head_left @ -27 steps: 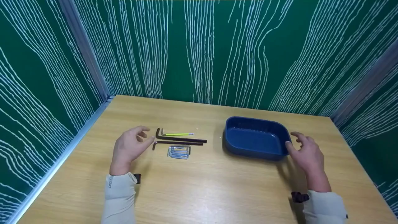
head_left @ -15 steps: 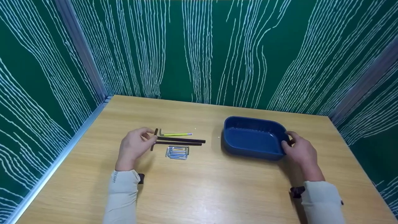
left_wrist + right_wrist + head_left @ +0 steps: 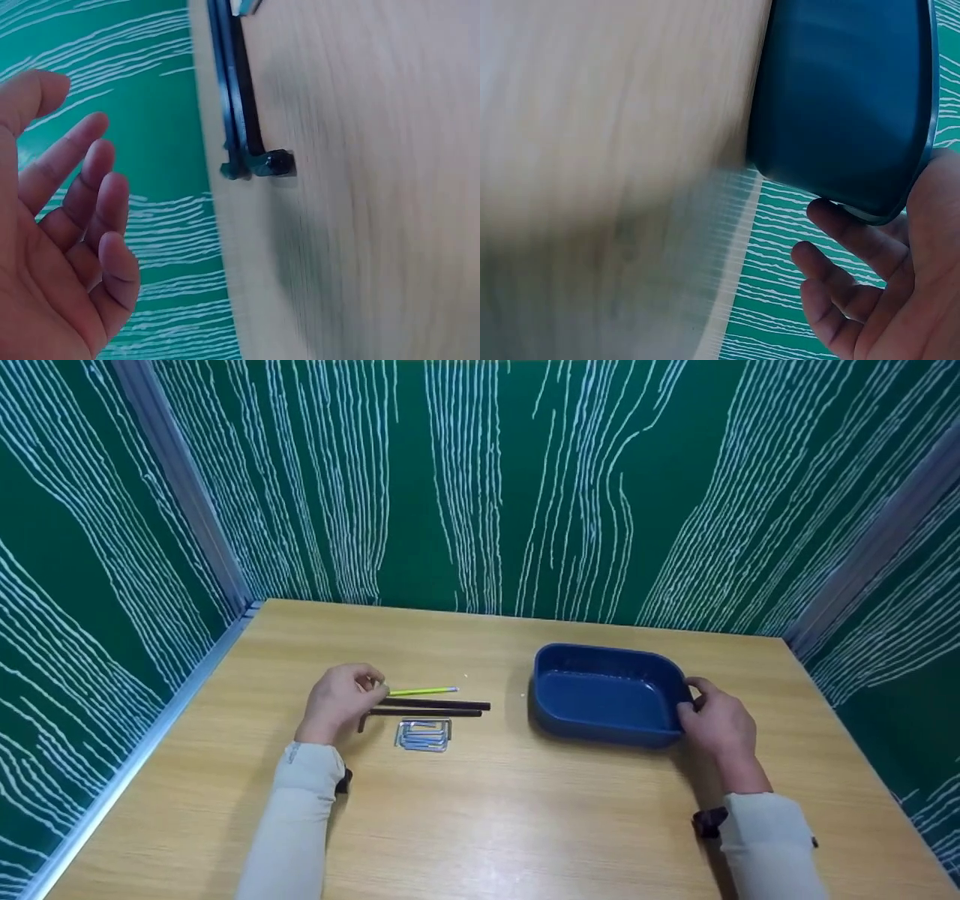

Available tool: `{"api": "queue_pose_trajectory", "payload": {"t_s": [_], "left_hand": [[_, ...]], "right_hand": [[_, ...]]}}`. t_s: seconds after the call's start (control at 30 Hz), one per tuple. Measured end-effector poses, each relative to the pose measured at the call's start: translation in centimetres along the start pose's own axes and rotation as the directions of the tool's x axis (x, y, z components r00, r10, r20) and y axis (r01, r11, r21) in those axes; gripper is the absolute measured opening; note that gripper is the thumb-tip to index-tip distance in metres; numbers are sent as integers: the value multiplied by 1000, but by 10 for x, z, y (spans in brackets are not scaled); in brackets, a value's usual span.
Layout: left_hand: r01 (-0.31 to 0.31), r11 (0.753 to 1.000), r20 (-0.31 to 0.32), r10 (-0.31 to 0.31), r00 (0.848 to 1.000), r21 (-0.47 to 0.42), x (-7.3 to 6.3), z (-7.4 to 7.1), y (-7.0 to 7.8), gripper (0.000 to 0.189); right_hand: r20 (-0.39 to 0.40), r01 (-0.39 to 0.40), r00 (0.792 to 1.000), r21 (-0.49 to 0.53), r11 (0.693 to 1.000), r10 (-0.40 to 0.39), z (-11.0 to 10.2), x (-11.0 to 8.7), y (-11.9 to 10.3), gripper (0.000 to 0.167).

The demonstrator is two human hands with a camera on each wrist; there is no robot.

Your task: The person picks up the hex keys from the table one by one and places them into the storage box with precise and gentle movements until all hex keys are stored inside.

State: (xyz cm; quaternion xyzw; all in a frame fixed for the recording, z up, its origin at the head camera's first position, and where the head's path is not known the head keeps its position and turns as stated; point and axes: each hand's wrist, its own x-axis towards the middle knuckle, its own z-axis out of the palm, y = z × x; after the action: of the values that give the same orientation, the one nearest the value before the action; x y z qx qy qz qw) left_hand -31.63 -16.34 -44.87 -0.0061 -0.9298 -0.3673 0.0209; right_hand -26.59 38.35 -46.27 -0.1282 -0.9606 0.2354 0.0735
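Left of centre in the head view, the left hand (image 3: pixel 341 705), fingers loosely bent and holding nothing, hovers by two dark, L-shaped rods (image 3: pixel 450 704), a slim yellow-green rod (image 3: pixel 422 691) and shiny thin metal pieces (image 3: pixel 422 727). Right of centre, the right hand (image 3: pixel 720 724) pinches a smooth, round-cornered blue tray (image 3: pixel 600 733) on the wood-grained table (image 3: pixel 510 825).

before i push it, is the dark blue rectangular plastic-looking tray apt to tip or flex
The tray would probably slide rather than tip: it looks low and broad. It also seems stiff, looking unbent where the right hand has its grip.
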Motion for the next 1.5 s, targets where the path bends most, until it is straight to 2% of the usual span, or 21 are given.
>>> {"api": "queue_pose_trajectory", "payload": {"t_s": [0.1, 0.33, 0.47, 0.67, 1.0, 1.23, 1.5], "left_hand": [[-8, 999, 10, 8, 1000, 35, 8, 3, 1, 22], [-36, 990, 69, 27, 997, 138, 24, 11, 2, 23], [-66, 977, 96, 48, 994, 201, 30, 13, 3, 18], [-89, 956, 144, 50, 988, 281, 37, 19, 3, 14], [-77, 947, 161, 27, 987, 311, 43, 29, 8, 10], [-108, 942, 169, 56, 984, 317, 47, 37, 12, 6], [-167, 926, 161, 117, 980, 340, 50, 43, 14, 10]], "right_hand": [[3, -4, 1000, -2, 1000, 4, 1, 1, -1, 51], [-12, -6, 1000, -16, 1000, 6, 4, 4, -4, 51], [-20, -6, 1000, -19, 1000, 6, 6, 4, -5, 50], [10, -18, 1000, 2, 1000, 18, 9, 2, -6, 51], [14, -35, 999, 11, 999, 34, 10, 1, -9, 51], [4, -43, 999, 7, 999, 43, 6, -1, -7, 51], [-70, 13, 997, -82, 997, -18, 5, -1, -2, 48]]}}
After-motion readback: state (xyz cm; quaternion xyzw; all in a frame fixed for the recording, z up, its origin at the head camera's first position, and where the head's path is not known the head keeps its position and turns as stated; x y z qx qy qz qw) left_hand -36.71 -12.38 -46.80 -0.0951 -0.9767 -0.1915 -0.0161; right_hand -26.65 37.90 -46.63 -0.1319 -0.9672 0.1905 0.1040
